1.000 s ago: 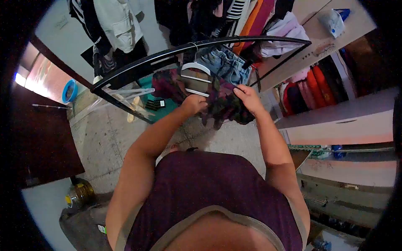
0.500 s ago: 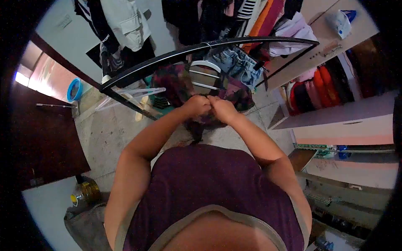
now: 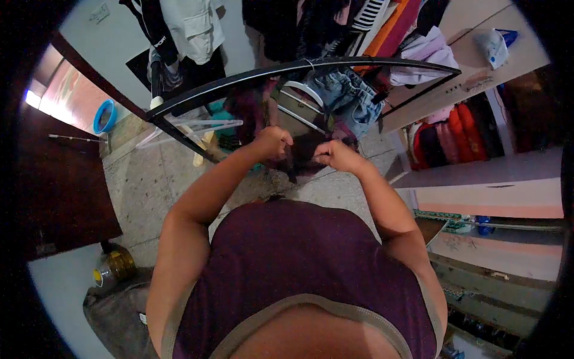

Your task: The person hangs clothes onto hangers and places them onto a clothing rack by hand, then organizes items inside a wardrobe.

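A dark, pink-and-green patterned garment (image 3: 244, 109) hangs below the black rail, around a white hanger (image 3: 302, 94) whose hook is on the rail. My left hand (image 3: 274, 143) is closed on the garment's left edge. Its right edge is pinched in my right hand (image 3: 335, 155), a little way off, with the garment's dark inside between the two. Blue denim (image 3: 347, 99) hangs just behind the hanger, to its right. Part of the patterned cloth is blurred.
The black rail (image 3: 239, 76) curves across in front of me. Empty pale hangers (image 3: 185, 133) hang at its left. Clothes, including a white jacket (image 3: 194, 30), hang beyond. Shelves of folded clothes (image 3: 454, 131) stand at the right; a blue basin (image 3: 104, 116) is at the left.
My hands were together at the garment's front and have moved apart. The garment's edges have parted with them, and more of the hanger's bars shows.
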`<move>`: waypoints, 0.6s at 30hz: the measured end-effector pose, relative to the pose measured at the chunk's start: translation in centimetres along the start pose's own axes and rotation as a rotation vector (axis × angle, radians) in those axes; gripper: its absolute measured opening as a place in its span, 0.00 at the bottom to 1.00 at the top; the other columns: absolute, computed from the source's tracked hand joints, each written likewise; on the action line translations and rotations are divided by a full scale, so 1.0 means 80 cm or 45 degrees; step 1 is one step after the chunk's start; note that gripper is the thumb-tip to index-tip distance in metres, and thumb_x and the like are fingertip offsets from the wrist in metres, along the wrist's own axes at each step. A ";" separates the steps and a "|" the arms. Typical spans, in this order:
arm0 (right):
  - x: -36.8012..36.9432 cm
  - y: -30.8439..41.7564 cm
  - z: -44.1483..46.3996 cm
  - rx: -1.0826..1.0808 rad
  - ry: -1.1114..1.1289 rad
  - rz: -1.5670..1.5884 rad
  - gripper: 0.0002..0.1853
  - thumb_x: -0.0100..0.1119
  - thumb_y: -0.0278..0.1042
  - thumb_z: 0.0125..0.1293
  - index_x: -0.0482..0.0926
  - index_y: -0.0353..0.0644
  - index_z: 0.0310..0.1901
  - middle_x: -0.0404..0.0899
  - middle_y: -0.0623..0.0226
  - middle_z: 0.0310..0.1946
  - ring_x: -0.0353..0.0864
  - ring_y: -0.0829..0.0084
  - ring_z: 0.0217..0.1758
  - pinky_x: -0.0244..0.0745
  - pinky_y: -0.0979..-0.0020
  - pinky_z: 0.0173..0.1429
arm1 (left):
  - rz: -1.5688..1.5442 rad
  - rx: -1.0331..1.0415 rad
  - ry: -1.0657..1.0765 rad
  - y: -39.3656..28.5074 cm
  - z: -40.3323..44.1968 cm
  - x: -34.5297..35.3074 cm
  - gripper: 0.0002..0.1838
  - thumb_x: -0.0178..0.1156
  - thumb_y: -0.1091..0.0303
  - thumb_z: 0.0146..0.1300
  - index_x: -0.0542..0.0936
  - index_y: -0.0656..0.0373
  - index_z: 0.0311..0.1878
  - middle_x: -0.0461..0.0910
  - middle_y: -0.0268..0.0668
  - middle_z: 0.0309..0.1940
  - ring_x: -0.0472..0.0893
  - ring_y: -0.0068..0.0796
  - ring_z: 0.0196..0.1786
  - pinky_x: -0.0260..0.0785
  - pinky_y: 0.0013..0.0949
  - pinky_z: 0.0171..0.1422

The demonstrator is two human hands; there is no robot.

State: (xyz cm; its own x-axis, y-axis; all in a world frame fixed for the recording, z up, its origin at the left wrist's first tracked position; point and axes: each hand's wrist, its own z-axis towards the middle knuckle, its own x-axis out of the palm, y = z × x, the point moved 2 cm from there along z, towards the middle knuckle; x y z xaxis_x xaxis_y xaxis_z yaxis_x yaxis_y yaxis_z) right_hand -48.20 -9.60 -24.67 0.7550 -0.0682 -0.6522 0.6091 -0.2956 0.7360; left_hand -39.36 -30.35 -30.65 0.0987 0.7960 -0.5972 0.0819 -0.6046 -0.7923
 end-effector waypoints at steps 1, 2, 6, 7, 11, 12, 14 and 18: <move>0.000 0.001 0.000 -0.068 0.049 0.082 0.06 0.57 0.28 0.58 0.76 0.35 0.35 0.76 0.64 0.26 0.76 0.72 0.28 0.70 0.71 0.36 | -0.007 0.046 -0.057 0.007 0.004 0.003 0.12 0.61 0.79 0.45 0.80 0.57 0.36 0.81 0.39 0.31 0.81 0.31 0.33 0.73 0.32 0.38; -0.001 0.000 -0.002 0.000 0.110 0.145 0.05 0.56 0.27 0.57 0.76 0.36 0.35 0.76 0.66 0.25 0.75 0.73 0.27 0.71 0.71 0.35 | -0.012 0.092 -0.113 0.017 0.011 0.007 0.11 0.61 0.78 0.45 0.80 0.57 0.35 0.81 0.39 0.30 0.81 0.31 0.33 0.73 0.32 0.38; -0.005 0.037 0.000 0.127 0.236 0.364 0.05 0.55 0.27 0.59 0.77 0.38 0.36 0.74 0.69 0.24 0.73 0.77 0.26 0.71 0.72 0.32 | -0.167 0.158 -0.282 0.001 0.011 -0.002 0.10 0.60 0.77 0.46 0.80 0.58 0.34 0.81 0.38 0.30 0.81 0.30 0.35 0.73 0.31 0.38; -0.002 0.042 0.003 0.121 0.240 0.408 0.05 0.54 0.27 0.59 0.77 0.38 0.37 0.74 0.69 0.24 0.73 0.78 0.26 0.71 0.72 0.31 | -0.261 0.138 -0.283 -0.001 0.012 -0.001 0.10 0.60 0.76 0.46 0.80 0.59 0.34 0.81 0.38 0.30 0.81 0.30 0.35 0.73 0.31 0.38; 0.011 0.051 0.017 0.131 0.172 0.563 0.07 0.52 0.27 0.62 0.76 0.39 0.41 0.75 0.71 0.26 0.73 0.78 0.25 0.72 0.73 0.30 | -0.379 0.090 -0.298 -0.012 0.013 -0.002 0.10 0.59 0.76 0.46 0.79 0.62 0.35 0.80 0.37 0.30 0.80 0.28 0.34 0.73 0.30 0.38; 0.015 0.045 0.022 0.096 0.155 0.552 0.07 0.52 0.28 0.62 0.76 0.39 0.41 0.75 0.72 0.26 0.73 0.78 0.25 0.72 0.74 0.30 | -0.344 0.086 -0.306 -0.016 0.012 -0.003 0.10 0.59 0.76 0.46 0.79 0.63 0.35 0.80 0.37 0.30 0.80 0.27 0.34 0.72 0.30 0.38; 0.022 0.033 0.031 0.112 0.074 0.591 0.08 0.52 0.28 0.63 0.76 0.39 0.42 0.76 0.72 0.26 0.73 0.79 0.24 0.73 0.75 0.30 | -0.397 0.061 -0.307 -0.022 0.008 -0.004 0.10 0.60 0.76 0.45 0.79 0.62 0.35 0.80 0.37 0.29 0.80 0.27 0.33 0.72 0.29 0.38; 0.027 0.020 0.045 0.243 -0.131 0.688 0.07 0.52 0.29 0.63 0.76 0.38 0.41 0.75 0.72 0.25 0.74 0.80 0.24 0.73 0.77 0.29 | -0.459 0.088 -0.279 -0.028 -0.001 -0.010 0.12 0.61 0.76 0.45 0.79 0.62 0.36 0.79 0.37 0.28 0.78 0.26 0.32 0.71 0.28 0.38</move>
State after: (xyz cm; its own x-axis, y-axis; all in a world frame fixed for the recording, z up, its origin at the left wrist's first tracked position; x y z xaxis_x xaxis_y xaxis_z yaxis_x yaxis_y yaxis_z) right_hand -46.49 -13.65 -25.54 0.9132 -0.3467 -0.2141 0.0819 -0.3588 0.9298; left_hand -39.57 -29.59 -28.39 -0.1379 0.9479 -0.2871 0.0055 -0.2891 -0.9573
